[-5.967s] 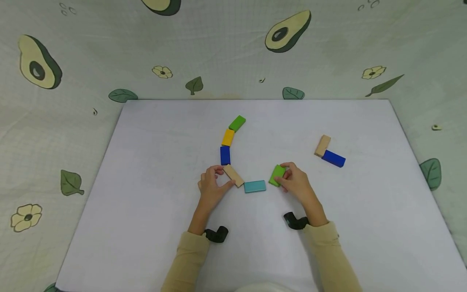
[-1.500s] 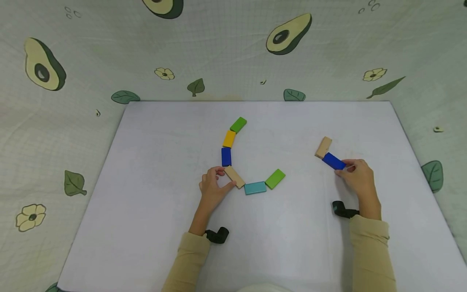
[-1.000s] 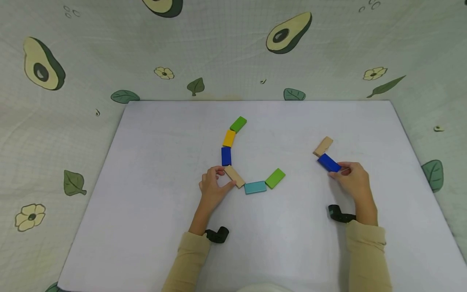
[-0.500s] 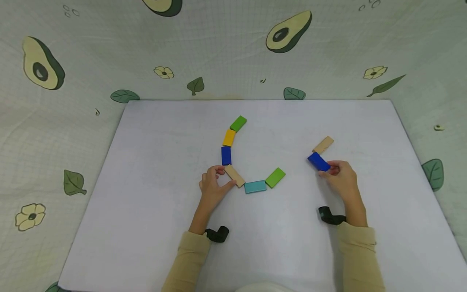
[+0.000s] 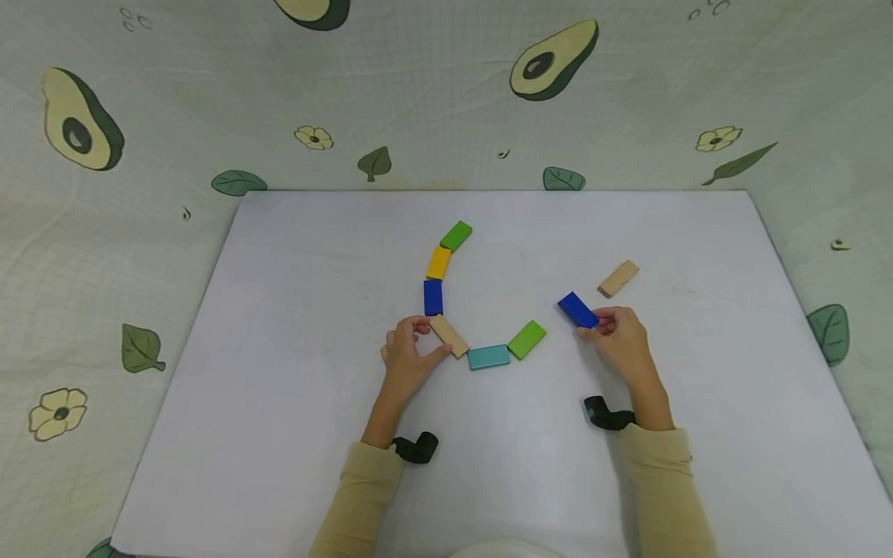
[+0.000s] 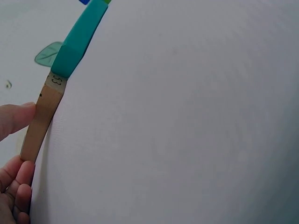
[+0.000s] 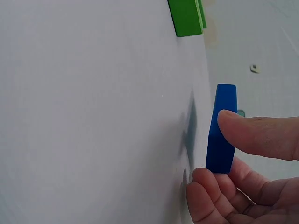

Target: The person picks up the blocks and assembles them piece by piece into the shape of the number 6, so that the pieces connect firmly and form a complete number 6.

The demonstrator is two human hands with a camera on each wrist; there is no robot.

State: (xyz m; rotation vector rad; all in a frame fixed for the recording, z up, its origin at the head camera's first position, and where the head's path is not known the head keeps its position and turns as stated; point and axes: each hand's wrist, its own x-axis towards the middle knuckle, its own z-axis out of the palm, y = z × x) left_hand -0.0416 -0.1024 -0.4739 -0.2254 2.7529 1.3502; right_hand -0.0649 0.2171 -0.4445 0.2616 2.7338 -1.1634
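My left hand (image 5: 408, 356) holds a plain wooden block (image 5: 449, 336) between thumb and fingers as it lies on the white table. That block is part of a curved row: a green block (image 5: 456, 235), a yellow block (image 5: 438, 263), a blue block (image 5: 432, 297), the wooden one, a turquoise block (image 5: 488, 357) and a light green block (image 5: 527, 339). To the right of the row, my right hand (image 5: 621, 341) pinches a second blue block (image 5: 577, 309). In the right wrist view this blue block (image 7: 222, 135) is off the surface, its shadow beside it.
Another wooden block (image 5: 618, 279) lies alone at the back right of the white table (image 5: 279, 434). Behind the table hangs a cloth (image 5: 432, 93) printed with avocados. A black wrist camera (image 5: 416, 448) sits at each wrist.
The light green block was set against the turquoise one and released. My right hand then took the second blue block from beside the lone wooden block and moved it left. My left hand stayed put.
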